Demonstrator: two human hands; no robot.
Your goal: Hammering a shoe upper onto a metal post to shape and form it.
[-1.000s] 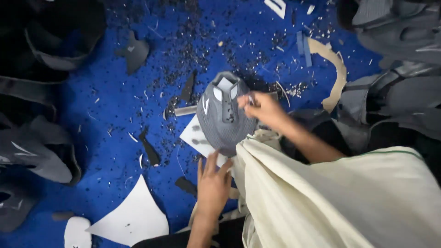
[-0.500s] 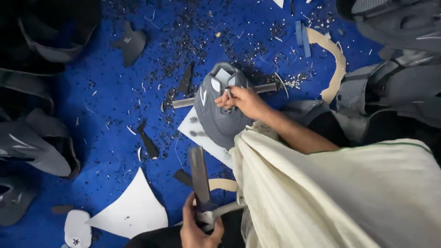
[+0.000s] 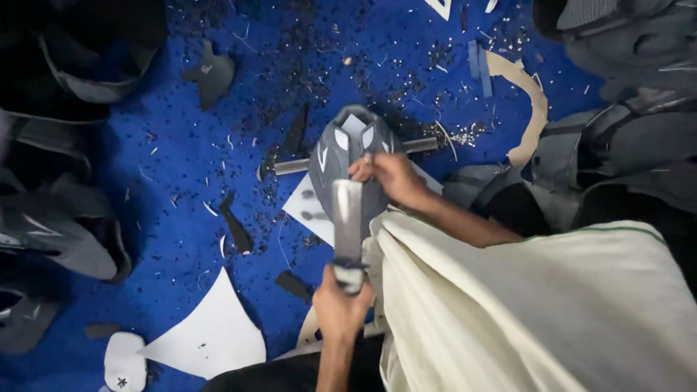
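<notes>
the right hand rests on top of a grey moulded shoe upper with pale panels near its toe, fingers curled together and pressing or pinching the material near its middle. the upper sits on a thin grey metal rod that pokes out to either side of it, above a blue work surface strewn with dark shavings and scraps. the left hand is lower in the view, closer to the body, its fingers wrapped tightly round the dark handle of a flat pale-bladed tool. the blade runs straight up from the fist and its far end overlaps the near edge of the upper, just below the right hand; whether the tip actually touches the material is hard to tell from this angle. a cream cloth garment covers the right forearm and fills the lower right corner.

a white sheet of paper or card lies beneath the upper. a larger white cut-out with curved edges lies on the surface at the lower left. a tan curved strip lies at the upper right. piles of dark grey shoe uppers stack along the left edge, and more of them fill the right side.
</notes>
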